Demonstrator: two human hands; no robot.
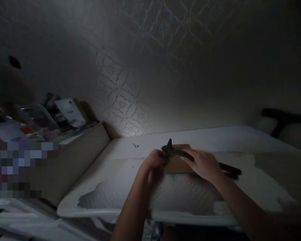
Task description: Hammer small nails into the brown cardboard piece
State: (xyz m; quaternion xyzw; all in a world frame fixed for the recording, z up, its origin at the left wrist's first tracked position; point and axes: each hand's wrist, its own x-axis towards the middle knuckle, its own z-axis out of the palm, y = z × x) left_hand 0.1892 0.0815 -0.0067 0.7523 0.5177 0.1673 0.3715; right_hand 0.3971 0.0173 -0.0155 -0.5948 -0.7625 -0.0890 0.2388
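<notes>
A flat brown board (pixel 177 166) lies on the worn white table in the middle of the view. Across it extends a dark hand tool (pixel 231 169) with a pointed head and what look like two handles; its exact kind is unclear in the dim light. My right hand (pixel 206 164) is wrapped around the tool's middle, above the board's right side. At the board's left edge, my left hand (pixel 157 159) has its fingers curled in close to the tool's head. Whatever those fingers pinch is too dark and small to make out.
Small metal bits (pixel 135 145) lie on the table (pixel 110 167), whose surface is peeling. On the left, a cabinet (pixel 85 160) carries a white box (pixel 69 109), a clear plastic case (pixel 40 117) and clutter. A dark T-shaped object (pixel 282 117) is at the far right. Patterned wallpaper rises behind.
</notes>
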